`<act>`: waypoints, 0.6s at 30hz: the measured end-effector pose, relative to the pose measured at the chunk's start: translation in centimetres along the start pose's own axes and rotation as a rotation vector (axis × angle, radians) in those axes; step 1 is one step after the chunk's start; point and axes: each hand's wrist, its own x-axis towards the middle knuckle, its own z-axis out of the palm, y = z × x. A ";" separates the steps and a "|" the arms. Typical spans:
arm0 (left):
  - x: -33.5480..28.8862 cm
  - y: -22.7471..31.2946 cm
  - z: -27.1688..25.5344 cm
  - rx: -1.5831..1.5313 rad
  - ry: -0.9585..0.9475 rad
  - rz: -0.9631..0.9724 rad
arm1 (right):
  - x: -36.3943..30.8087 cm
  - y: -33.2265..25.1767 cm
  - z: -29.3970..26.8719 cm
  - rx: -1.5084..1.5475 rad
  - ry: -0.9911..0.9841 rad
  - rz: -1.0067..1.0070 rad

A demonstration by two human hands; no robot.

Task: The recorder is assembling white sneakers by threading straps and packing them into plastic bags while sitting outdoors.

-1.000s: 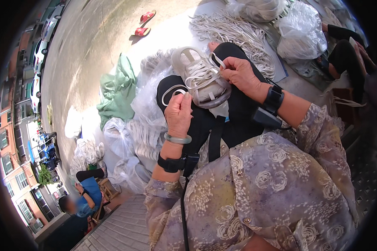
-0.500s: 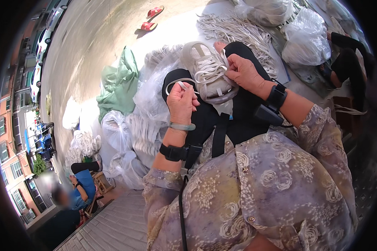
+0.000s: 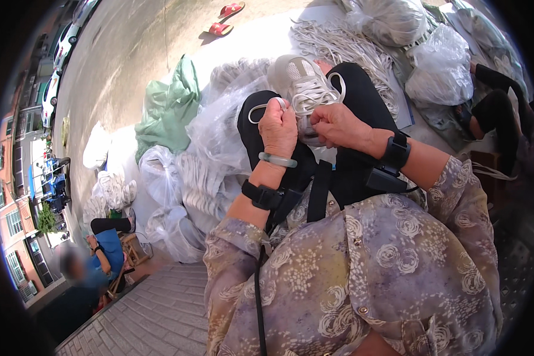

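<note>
A beige-white sneaker (image 3: 293, 74) rests between my knees, its toe pointing away from me. Its white shoelace (image 3: 308, 98) crosses the tongue, with a loop standing out on the right. My left hand (image 3: 277, 127) is closed at the shoe's left side, pinching a lace whose loop curls out over my left knee. Over the heel end, my right hand (image 3: 340, 126) has its fingers bent together against the laces near the ankle opening. What its fingertips hold is hard to see; it appears to be the lace. The heel is partly covered by this hand.
Clear plastic bags of white laces (image 3: 219, 133) and a green sack (image 3: 166, 110) lie to the left. Loose laces (image 3: 344, 44) spread ahead, with more stuffed bags (image 3: 439, 74) at right. Red slippers (image 3: 221, 29) lie farther off. Another person (image 3: 104, 252) sits at lower left; someone's dark-clad legs (image 3: 498, 101) show at right.
My right hand has moved from the shoe's right side in toward the heel end and the laces. My left hand has come closer to the shoe. A lace loop now stands out at right.
</note>
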 end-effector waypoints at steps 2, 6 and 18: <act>-0.1 0.5 0.1 -0.008 -0.011 -0.006 | 0.3 0.0 0.6 0.063 0.058 0.046; -0.5 1.9 0.3 0.173 0.029 0.202 | 1.1 0.9 1.0 0.073 0.131 0.047; -0.3 1.8 0.1 0.445 -0.059 0.211 | 1.0 0.5 1.9 0.266 0.131 0.085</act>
